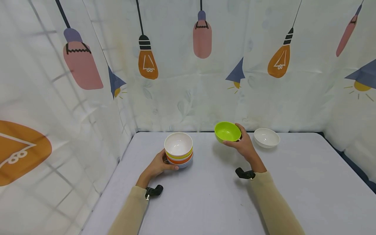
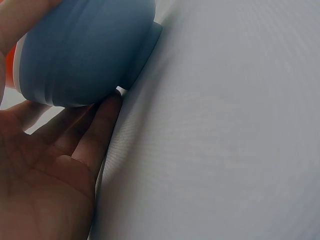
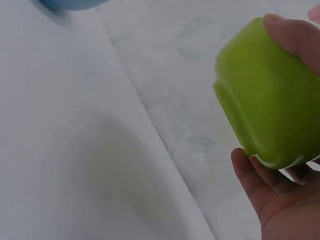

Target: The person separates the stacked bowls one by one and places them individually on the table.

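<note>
On the left of the table, my left hand (image 1: pixel 158 165) holds a stack of bowls (image 1: pixel 179 153) low on its side. A white bowl (image 1: pixel 178 143) tops the stack, with yellow and orange ones beneath and a blue bowl (image 2: pixel 90 50) at the bottom. In the left wrist view the fingers curve round the blue bowl close to the tabletop. My right hand (image 1: pixel 244 146) grips a lime-green bowl (image 1: pixel 227 131) by its side, raised above the table. The right wrist view shows the thumb near the green bowl's rim (image 3: pixel 262 20) and the fingers underneath.
Another white bowl (image 1: pixel 266 137) stands at the back of the table, right of my right hand. The table (image 1: pixel 205 195) has a pale cloth. Behind and beside it hangs a curtain (image 1: pixel 188 91) printed with lamps.
</note>
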A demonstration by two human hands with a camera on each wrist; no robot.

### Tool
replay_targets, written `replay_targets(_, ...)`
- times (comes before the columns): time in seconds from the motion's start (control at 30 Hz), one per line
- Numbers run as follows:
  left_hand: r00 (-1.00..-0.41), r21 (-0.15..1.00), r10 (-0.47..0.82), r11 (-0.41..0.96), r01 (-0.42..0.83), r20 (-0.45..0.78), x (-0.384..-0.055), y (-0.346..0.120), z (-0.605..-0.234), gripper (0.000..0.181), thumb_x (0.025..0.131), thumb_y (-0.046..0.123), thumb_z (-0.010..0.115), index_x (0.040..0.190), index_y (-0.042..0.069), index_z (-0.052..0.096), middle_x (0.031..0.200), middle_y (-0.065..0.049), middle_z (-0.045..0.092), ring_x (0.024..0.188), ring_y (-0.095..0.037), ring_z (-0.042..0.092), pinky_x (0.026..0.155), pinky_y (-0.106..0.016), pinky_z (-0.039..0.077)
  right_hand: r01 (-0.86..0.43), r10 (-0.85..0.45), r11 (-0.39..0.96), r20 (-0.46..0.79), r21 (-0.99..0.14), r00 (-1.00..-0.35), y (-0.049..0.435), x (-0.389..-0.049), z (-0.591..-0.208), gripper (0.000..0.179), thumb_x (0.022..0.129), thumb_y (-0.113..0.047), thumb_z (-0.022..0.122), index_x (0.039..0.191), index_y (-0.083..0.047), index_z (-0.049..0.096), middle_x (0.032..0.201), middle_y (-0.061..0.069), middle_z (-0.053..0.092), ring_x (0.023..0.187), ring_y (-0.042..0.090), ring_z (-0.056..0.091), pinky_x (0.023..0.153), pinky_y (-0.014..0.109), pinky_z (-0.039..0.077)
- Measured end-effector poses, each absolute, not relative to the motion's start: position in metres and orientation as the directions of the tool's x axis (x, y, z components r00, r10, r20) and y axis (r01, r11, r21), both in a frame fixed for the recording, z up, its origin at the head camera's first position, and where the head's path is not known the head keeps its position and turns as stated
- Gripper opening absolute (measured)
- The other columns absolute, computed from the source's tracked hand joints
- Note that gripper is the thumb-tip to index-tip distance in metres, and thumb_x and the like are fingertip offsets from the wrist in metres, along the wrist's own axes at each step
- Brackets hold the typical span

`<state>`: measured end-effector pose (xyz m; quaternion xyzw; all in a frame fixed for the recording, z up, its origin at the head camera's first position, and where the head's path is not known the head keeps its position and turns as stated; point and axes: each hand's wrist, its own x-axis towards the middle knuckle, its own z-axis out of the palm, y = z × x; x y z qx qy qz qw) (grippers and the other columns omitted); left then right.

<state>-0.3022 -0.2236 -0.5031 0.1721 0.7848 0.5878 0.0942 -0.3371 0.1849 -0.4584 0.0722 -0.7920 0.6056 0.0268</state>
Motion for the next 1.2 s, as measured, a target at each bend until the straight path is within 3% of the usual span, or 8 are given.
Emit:
replay_targets(0.47, -0.925, 0.954, 0.378, 0.255, 0.155, 0.049, -0.302, -0.224, -0.503, 0.102, 0.072, 0.016, 0.095, 0.156, 0.018, 0.036, 0.152, -0.009, 0.051, 0.141, -0.035, 0.049, 0.119, -0.053, 0.039, -0.039, -0.005, 0.294, 0.039, -0.955, -0.999, 0.203, -0.342, -0.474, 0.118, 0.08, -0.034, 0.089, 0.165, -0.017, 0.009, 0.167, 0.016, 0.024, 0.146, 0.038, 0.035, 0.122, 0.055, 0.033)
replay_targets(0.9, -0.925, 0.946, 0.376, 0.277, 0.166, 0.053, -0.301, -0.223, -0.503, 0.101, 0.073, 0.014, 0.094, 0.157, 0.016, 0.036, 0.152, -0.011, 0.051, 0.139, -0.033, 0.052, 0.116, -0.047, 0.044, 0.005, 0.039, 0.344, 0.009, -0.939, -0.999, 0.212, -0.348, -0.49, 0.114, 0.08, -0.03, 0.089, 0.164, -0.013, 0.014, 0.165, 0.019, 0.026, 0.145, 0.04, 0.034, 0.123, 0.058, 0.028)
replay_targets(1.2, -0.927, 0.954, 0.371, 0.258, 0.152, 0.047, -0.302, -0.223, -0.504, 0.101, 0.072, 0.015, 0.095, 0.155, 0.019, 0.038, 0.151, -0.008, 0.051, 0.14, -0.033, 0.051, 0.118, -0.052, 0.041, 0.001, 0.045, 0.373, 0.017, -0.928, -0.999, 0.218, -0.349, -0.496, 0.114, 0.082, -0.029, 0.088, 0.164, -0.01, 0.012, 0.164, 0.021, 0.027, 0.145, 0.04, 0.033, 0.124, 0.057, 0.027)
